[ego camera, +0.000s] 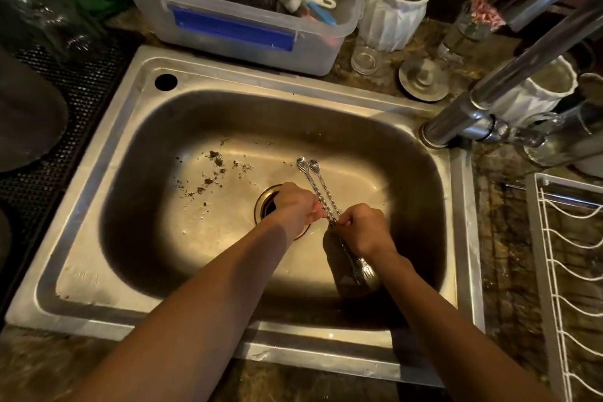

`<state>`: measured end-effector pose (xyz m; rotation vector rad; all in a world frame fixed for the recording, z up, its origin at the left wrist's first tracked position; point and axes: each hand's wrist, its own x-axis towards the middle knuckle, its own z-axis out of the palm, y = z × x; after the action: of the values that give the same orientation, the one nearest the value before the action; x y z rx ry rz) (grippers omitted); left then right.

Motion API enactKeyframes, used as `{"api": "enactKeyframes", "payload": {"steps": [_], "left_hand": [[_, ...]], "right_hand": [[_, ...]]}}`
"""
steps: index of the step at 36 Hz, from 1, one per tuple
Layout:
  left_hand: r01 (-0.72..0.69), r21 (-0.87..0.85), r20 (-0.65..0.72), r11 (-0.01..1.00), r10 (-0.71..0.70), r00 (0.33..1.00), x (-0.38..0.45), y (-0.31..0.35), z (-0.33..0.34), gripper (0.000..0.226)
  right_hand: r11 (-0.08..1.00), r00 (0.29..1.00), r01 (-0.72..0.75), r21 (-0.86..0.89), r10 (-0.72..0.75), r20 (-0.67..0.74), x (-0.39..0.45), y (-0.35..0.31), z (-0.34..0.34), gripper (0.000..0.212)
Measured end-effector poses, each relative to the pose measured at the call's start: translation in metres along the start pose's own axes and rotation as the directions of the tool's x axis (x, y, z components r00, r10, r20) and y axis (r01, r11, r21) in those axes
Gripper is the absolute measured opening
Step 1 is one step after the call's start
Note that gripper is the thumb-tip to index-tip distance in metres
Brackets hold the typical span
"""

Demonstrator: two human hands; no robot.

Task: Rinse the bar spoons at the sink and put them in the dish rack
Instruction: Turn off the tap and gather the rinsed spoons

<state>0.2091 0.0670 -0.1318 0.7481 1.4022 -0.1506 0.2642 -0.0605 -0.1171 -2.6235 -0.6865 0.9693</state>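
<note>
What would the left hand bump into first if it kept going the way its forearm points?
Probably the bar spoons: the left hand already holds their twisted stems, beside the right hand. Beyond them lies the sink wall, though depth is unclear.

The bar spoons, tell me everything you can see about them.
Two bar spoons, shiny metal with twisted stems, lie side by side over the sink basin, small bowls pointing away from the person, fork-like ends toward them. The right hand grips the stems; the left hand pinches them beside it. No running water is visible.
</note>
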Motion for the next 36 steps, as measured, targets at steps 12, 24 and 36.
{"api": "enactKeyframes", "payload": {"steps": [12, 24, 36], "left_hand": [[-0.17, 0.177, -0.191, 0.969, 0.203, 0.96, 0.026, 0.0, 0.014, 0.013], [-0.193, 0.062, -0.083, 0.979, 0.198, 0.977, 0.024, -0.001, 0.026, 0.022], [-0.14, 0.155, -0.211, 0.978, 0.171, 0.962, 0.035, 0.001, 0.036, 0.016]], "right_hand": [[0.999, 0.996, -0.005, 0.042, 0.009, -0.084, 0.008, 0.006, 0.002, 0.044], [0.995, 0.998, -0.033, 0.097, 0.038, -0.059, 0.011, 0.01, -0.001, 0.012], [0.997, 0.998, -0.063, 0.046, 0.061, 0.029, 0.007, 0.014, -0.008, 0.009]]}}
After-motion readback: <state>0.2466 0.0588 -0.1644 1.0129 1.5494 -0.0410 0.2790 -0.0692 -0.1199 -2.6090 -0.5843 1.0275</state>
